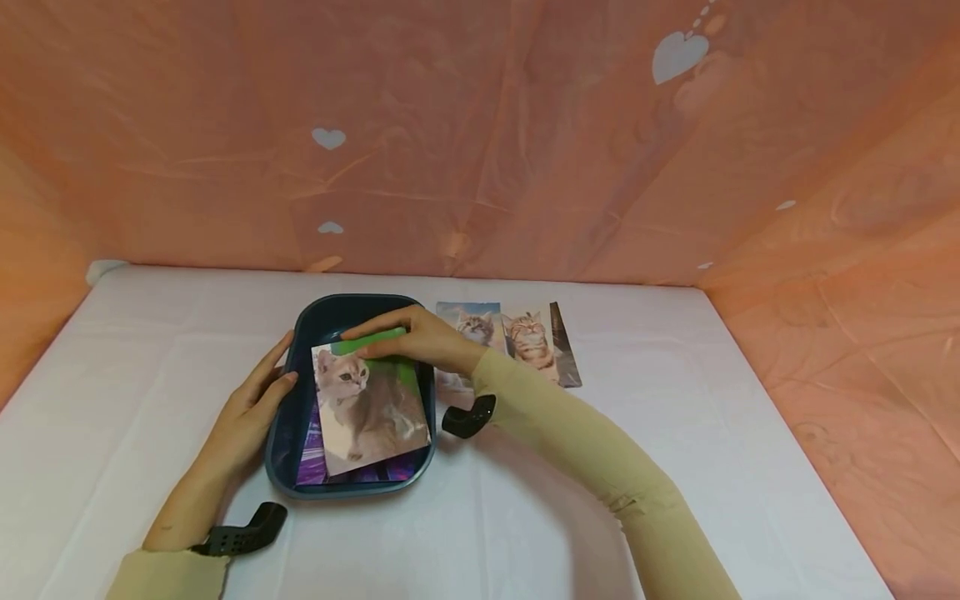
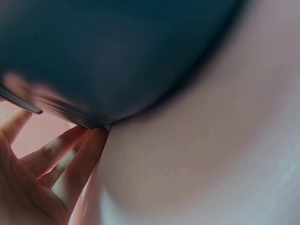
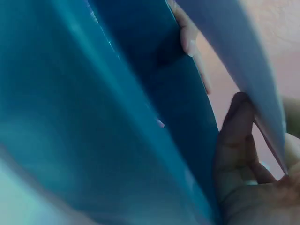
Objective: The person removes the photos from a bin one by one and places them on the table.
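A dark teal plastic basin (image 1: 352, 493) stands on the white cloth. Over it, my right hand (image 1: 420, 333) pinches a picture card of a pale kitten (image 1: 375, 421) by its far, green edge, thumb on the printed face. The right wrist view shows the card's pale back (image 3: 243, 51), tilted up from the basin. Beneath it, a purple picture (image 1: 312, 454) lies inside the basin, mostly covered. My left hand (image 1: 243, 412) rests against the basin's left side, its extended fingers (image 2: 77, 173) touching the outer wall.
Right of the basin lie several overlapping picture cards: a grey kitten card (image 1: 476, 327), an orange cat card (image 1: 527, 342) and a dark-edged one (image 1: 567, 354). My right forearm partly covers them. An orange curtain (image 1: 480, 167) with pale hearts hangs behind the white table (image 1: 712, 442).
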The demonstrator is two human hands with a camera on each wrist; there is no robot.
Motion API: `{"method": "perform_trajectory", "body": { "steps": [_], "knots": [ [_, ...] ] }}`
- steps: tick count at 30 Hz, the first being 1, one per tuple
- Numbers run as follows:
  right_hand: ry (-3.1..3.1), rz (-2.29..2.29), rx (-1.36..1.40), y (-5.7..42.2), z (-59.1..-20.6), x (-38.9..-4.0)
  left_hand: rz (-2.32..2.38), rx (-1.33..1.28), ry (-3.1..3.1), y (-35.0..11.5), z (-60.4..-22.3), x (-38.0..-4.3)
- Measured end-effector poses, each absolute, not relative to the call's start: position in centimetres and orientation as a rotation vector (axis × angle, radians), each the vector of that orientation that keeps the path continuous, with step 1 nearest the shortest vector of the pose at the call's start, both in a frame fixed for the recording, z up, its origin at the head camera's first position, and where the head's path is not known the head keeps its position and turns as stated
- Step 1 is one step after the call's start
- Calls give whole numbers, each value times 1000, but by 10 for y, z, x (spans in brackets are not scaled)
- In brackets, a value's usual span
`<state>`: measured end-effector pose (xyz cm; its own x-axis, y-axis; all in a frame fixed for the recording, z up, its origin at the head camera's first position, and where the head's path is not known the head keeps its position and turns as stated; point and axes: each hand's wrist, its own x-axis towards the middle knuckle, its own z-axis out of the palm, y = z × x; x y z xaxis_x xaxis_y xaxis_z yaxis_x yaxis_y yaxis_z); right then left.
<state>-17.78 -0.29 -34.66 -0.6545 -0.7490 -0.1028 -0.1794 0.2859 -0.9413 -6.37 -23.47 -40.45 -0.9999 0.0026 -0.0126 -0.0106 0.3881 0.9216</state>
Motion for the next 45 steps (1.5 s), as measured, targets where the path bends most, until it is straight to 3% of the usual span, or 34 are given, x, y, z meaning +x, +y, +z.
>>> {"method": "perform_trajectory", "body": {
  "steps": [17, 45],
  "knots": [
    [2023, -1660, -516, 49, -348, -186, 1782, -53, 2554, -246, -403, -62],
    [2064, -1634, -398, 147, -358, -191, 1715, -50, 2605, -257, -405, -57]
  ]
}}
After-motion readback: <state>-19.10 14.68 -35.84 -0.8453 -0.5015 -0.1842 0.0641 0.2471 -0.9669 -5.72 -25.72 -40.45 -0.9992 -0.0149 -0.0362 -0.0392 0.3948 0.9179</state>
